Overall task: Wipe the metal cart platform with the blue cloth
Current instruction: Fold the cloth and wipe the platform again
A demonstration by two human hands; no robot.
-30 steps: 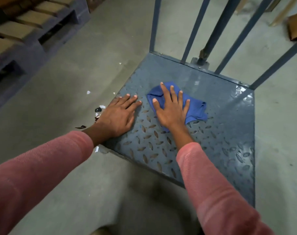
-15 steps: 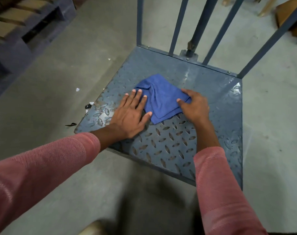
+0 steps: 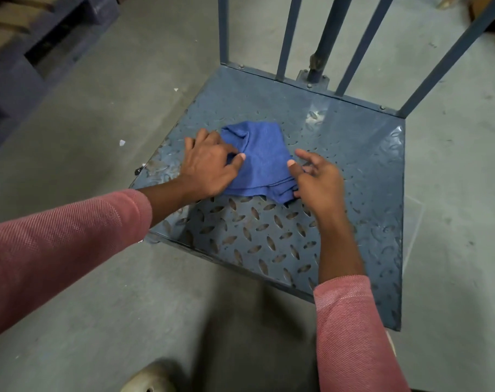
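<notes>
The blue cloth [image 3: 261,161] lies folded in a bunch on the middle of the blue-grey metal cart platform [image 3: 362,171], which has a raised tread pattern. My left hand [image 3: 208,168] grips the cloth's left edge, with the thumb on top and the fingers curled. My right hand [image 3: 321,183] holds the cloth's lower right corner, thumb on the fabric and fingers loosely bent. That corner is hidden under the right palm.
Upright blue bars [image 3: 285,38] and a thicker post [image 3: 324,38] rise along the platform's far edge. A dark pallet stack [image 3: 28,43] stands at the upper left. Concrete floor with small scraps [image 3: 122,142] surrounds the cart. A shoe tip [image 3: 148,377] shows at the bottom.
My right hand left the top of the cloth and took its right side. My left hand moved from flat on the platform onto the cloth's left edge and curled around it.
</notes>
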